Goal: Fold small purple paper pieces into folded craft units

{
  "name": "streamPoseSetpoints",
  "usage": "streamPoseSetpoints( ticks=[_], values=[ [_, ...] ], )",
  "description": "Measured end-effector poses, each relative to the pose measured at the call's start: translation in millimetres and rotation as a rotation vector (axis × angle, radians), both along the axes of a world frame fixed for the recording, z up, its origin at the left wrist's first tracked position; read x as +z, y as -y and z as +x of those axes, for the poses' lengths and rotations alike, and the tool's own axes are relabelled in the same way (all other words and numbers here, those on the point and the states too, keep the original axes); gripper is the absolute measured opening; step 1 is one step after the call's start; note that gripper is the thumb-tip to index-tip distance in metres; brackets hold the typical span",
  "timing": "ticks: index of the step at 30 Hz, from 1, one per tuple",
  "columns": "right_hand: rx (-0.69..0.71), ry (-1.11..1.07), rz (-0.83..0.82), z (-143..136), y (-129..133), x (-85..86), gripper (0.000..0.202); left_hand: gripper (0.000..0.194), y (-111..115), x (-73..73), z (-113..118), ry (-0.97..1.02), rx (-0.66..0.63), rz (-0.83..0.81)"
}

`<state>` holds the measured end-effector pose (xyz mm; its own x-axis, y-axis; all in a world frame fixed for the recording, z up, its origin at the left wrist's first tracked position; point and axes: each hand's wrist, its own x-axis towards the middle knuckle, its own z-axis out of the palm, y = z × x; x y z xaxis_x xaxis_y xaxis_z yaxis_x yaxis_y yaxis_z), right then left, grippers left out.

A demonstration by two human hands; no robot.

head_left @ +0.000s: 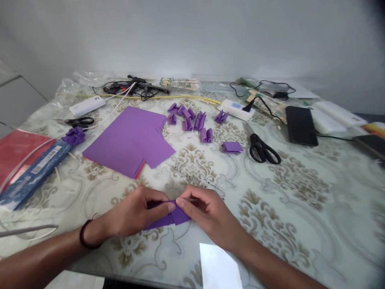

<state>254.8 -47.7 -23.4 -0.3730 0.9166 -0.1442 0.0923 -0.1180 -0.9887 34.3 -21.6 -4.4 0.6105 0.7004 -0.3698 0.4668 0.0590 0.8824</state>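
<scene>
A folded piece of purple paper (pixel 180 214) is held low over the patterned table near its front edge. My left hand (pixel 136 210) pinches its upper edge from the left, thumb on top. Close beside that thumb, my right hand (pixel 207 208) pinches the same edge from the right. The fingers of both hands partly cover the paper. Beyond them lies a stack of purple sheets (pixel 126 138), with a red edge showing at the bottom. Several small folded purple pieces (pixel 199 121) stand to its right, and a flat folded one (pixel 232 147) lies nearer.
Black-handled scissors (pixel 263 150) and a black phone (pixel 300 126) lie at right, near a white power strip (pixel 237 109). At left are more scissors (pixel 80 121), a blue box (pixel 36 174) and cables. White paper (pixel 219 267) lies at the front.
</scene>
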Motion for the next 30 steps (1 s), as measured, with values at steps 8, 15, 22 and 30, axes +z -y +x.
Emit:
streamPoseSetpoints(
  ticks=[8,15,22,30],
  values=[
    [0.001,-0.018,-0.016,0.8,-0.8,-0.3,0.032,0.047,-0.9,1.9,-3.3,0.078,0.031,0.016],
    [0.004,0.016,-0.013,0.3,-0.7,0.9,0.032,0.044,0.0,-2.6,0.2,-0.029,0.003,0.051],
    [0.008,0.08,-0.013,-0.3,1.0,-1.7,0.039,0.046,-2.0,-1.4,0.2,-0.04,0.067,0.052],
    [0.008,0.125,0.031,0.0,0.3,0.4,0.033,0.049,-1.1,-2.0,-0.8,-0.102,0.057,0.083]
  ],
)
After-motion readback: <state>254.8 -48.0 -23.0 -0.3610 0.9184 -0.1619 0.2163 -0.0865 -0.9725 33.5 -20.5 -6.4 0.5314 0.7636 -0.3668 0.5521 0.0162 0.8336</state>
